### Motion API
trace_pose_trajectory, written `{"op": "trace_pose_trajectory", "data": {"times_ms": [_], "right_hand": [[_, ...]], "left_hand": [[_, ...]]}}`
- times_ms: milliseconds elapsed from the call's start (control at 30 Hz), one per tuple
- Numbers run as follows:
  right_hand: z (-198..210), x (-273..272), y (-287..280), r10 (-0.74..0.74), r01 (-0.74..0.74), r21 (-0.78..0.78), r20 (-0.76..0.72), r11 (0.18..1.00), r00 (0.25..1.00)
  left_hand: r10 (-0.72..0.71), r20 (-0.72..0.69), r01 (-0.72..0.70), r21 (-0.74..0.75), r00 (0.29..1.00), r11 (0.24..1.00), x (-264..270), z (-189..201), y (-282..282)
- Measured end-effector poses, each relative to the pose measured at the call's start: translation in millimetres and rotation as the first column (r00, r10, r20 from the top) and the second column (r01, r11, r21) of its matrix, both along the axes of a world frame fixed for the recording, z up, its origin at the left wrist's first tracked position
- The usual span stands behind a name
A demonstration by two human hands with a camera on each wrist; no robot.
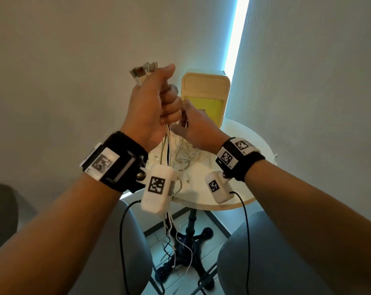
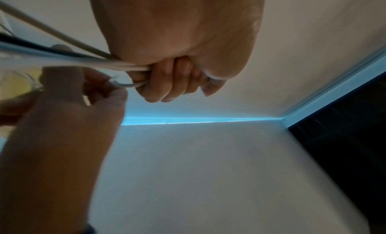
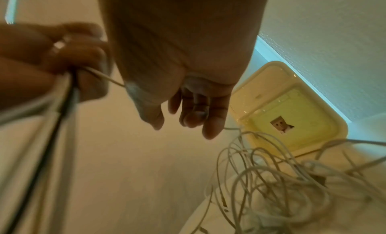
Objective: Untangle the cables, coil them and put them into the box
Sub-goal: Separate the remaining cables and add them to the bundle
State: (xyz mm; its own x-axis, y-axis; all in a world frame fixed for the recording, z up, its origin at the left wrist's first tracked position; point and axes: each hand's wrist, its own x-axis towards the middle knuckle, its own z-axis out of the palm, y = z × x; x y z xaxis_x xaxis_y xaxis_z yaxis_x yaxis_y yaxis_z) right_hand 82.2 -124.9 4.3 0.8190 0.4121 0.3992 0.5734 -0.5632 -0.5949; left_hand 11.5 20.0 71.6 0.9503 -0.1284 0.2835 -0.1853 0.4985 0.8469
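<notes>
My left hand (image 1: 159,99) is raised in a fist around a bundle of white cables and one black cable (image 1: 167,141). Their connector ends (image 1: 143,71) stick out above the fist. The bundle hangs down past the table to the floor. In the left wrist view, the left fingers (image 2: 167,82) curl round the cables (image 2: 100,62). My right hand (image 1: 189,122) is just right of the fist and pinches a thin white cable (image 2: 123,84) beside it. A tangle of white cables (image 3: 282,179) lies on the table. The yellow box (image 1: 206,96) stands behind it, its lid raised.
The round white table (image 1: 244,199) stands on a black pedestal base (image 1: 191,237) in a wall corner with a bright light strip (image 1: 237,33). Grey chair seats (image 1: 133,241) flank the pedestal. Cable ends (image 1: 180,252) trail onto the tiled floor.
</notes>
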Motion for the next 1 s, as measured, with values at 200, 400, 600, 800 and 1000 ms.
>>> {"op": "trace_pose_trajectory", "data": {"times_ms": [200, 400, 600, 800, 1000], "right_hand": [[-15, 27, 5, -0.05, 0.048, -0.04, -0.074, 0.998, 0.996], [-25, 42, -11, -0.101, 0.066, -0.164, -0.217, 0.984, 0.971], [8, 45, -29, -0.143, 0.138, -0.054, -0.089, 0.989, 0.986], [73, 24, -36, -0.185, 0.154, 0.188, 0.16, 0.97, 0.97], [85, 5, -33, -0.102, 0.107, 0.001, 0.283, 0.994, 0.954]], "left_hand": [[-0.088, 0.01, 0.089, -0.06, 0.996, 0.994, -9, 14, 17], [-0.063, 0.047, 0.065, -0.048, 0.997, 0.997, -6, 13, 32], [0.103, 0.017, -0.104, 0.224, 0.995, 0.969, 7, -7, 27], [0.234, 0.0, -0.209, 0.453, 0.972, 0.867, 19, -35, 9], [0.272, -0.006, -0.25, 0.38, 0.962, 0.89, 26, -35, -5]]}}
